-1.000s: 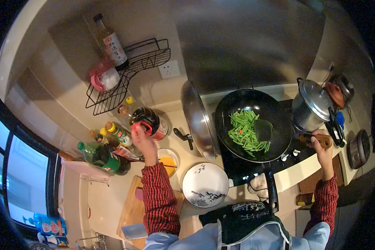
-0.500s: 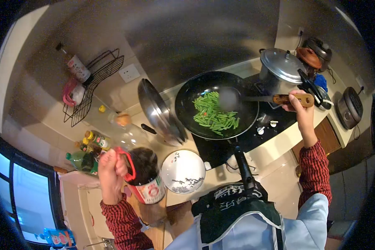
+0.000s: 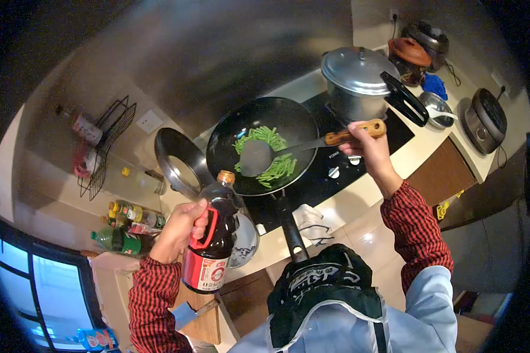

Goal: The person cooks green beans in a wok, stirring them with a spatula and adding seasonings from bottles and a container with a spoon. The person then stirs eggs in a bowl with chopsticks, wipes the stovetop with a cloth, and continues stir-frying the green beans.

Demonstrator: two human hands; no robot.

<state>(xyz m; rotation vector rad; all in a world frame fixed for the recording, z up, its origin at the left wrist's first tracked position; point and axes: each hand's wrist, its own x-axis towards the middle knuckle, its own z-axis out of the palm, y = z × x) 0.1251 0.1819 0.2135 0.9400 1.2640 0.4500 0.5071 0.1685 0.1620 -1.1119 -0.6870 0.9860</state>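
My left hand is wrapped round the red handle of a large dark sauce bottle, held upright in front of the plate, which it partly covers. An orange-brown cap tops the bottle. In my right hand is the wooden handle of a spatula. Its dark blade is over the cut green beans in the black wok, hiding some of them. The wok stands on the black stove, its long handle pointing toward me.
A pressure cooker stands right of the wok, and a metal lid leans to its left. Several bottles are at the left. A cleaver lies near the cutting board. A white cloth lies at the counter's front edge.
The sauce bottle has been lifted from the counter and brought nearer the wok in my left hand. The spatula blade has moved left across the beans. The view has shifted right.
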